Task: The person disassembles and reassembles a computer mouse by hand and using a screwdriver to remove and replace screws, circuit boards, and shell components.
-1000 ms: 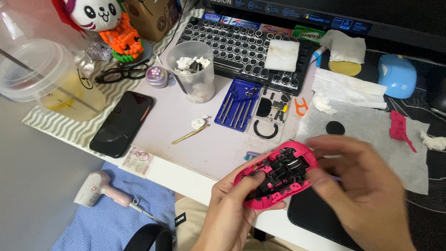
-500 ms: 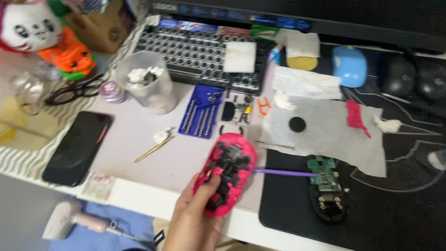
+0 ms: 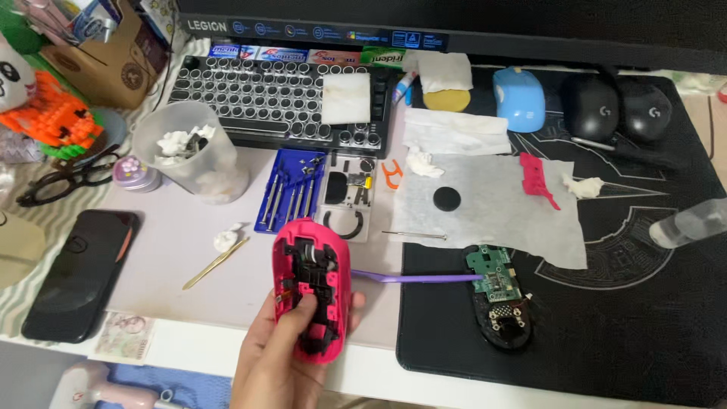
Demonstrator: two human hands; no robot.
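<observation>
— Widest first?
— Pale bench point(image 3: 189, 257), with a black mat point(image 3: 606, 318) over its right side and a round-keyed keyboard point(image 3: 280, 98) at the back.

— And in hand?
— Pink mouse shell point(image 3: 310, 291), held over the front edge of the bench, hollow side up, black inner parts showing. Left hand point(image 3: 276, 360) beneath it, grip clasped round the lower half, thumb against the right rim.

— Other hand?
— Out of view. Impossible to say anything about its grip.

— Rest of the mouse?
— On the mat, well apart from the shell: dark base point(image 3: 503, 318) carrying a green circuit board point(image 3: 491, 271). Purple strip point(image 3: 413, 278) lying between the two. Cannot tell whether joined to either.

— Step, then?
— By the look of it, mid-teardown: halves parted, shell up for a look inside.

— Needs for a next move?
— Likely a second hand and a fine tip from the blue screwdriver set point(image 3: 291, 193) just behind the shell. Also a steady hold, and care near the strip and the small black clips.
</observation>
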